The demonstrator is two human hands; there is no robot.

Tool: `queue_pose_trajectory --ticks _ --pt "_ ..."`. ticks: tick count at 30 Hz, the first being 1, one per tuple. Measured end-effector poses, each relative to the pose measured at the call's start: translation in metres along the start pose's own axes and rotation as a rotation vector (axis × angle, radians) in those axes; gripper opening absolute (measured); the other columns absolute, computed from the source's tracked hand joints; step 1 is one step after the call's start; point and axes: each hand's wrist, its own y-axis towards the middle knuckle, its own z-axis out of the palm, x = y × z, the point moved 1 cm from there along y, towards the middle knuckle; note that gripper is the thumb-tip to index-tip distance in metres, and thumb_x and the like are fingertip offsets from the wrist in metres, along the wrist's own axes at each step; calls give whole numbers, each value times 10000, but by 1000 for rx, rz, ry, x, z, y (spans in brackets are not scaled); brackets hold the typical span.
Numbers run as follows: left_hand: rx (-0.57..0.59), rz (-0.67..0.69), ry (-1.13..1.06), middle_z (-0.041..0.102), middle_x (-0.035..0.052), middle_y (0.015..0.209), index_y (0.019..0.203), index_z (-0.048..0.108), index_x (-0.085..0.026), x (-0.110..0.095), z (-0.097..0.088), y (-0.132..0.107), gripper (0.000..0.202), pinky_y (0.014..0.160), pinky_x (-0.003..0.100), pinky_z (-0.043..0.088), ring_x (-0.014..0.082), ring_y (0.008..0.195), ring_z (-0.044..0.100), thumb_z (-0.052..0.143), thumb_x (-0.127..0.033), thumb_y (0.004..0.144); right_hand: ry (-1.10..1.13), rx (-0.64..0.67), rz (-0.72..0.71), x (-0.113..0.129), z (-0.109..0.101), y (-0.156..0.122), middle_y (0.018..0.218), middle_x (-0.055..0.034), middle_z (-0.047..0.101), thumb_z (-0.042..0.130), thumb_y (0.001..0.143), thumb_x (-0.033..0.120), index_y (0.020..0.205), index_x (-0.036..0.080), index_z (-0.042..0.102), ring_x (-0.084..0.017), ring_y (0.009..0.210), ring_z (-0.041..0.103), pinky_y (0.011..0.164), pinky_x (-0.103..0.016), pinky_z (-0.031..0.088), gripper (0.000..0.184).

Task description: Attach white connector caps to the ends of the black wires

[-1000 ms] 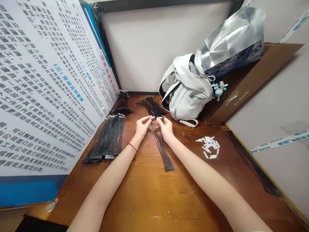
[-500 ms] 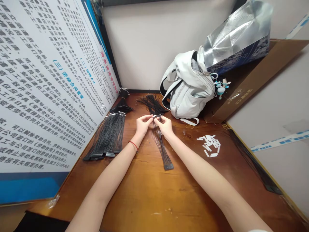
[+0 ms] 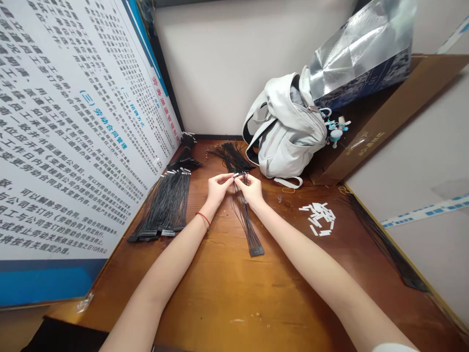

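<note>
Over the middle of the wooden table (image 3: 227, 293), my left hand (image 3: 217, 188) and my right hand (image 3: 252, 189) meet fingertip to fingertip. Both pinch the upper end of a thin black wire bundle (image 3: 247, 226), where a small white piece sits between the fingers. The bundle trails toward me and ends in a dark connector (image 3: 256, 251) lying on the wood. A red string circles my left wrist.
Several finished black wire bundles (image 3: 165, 207) lie at the left, beside a large printed board (image 3: 73, 127). Loose black wires (image 3: 230, 155) lie behind my hands. Small white pieces (image 3: 319, 218) lie at the right. A white backpack (image 3: 289, 132), a silver bag (image 3: 362, 54) and a cardboard box (image 3: 381, 117) fill the back right.
Both hands have stayed together at the bundle's end with only small finger movements. The camera view has shifted slightly.
</note>
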Motion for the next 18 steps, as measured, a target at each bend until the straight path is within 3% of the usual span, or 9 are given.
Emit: queue_pose_trajectory --ticks 18 --pt "56 -21 3 707 91 840 785 708 -135 -1 1 -1 257 857 373 482 199 802 653 751 -259 564 32 25 16 -2 -1 1 713 -18 613 667 634 415 670 170 575 -146 665 560 665 -265 466 264"
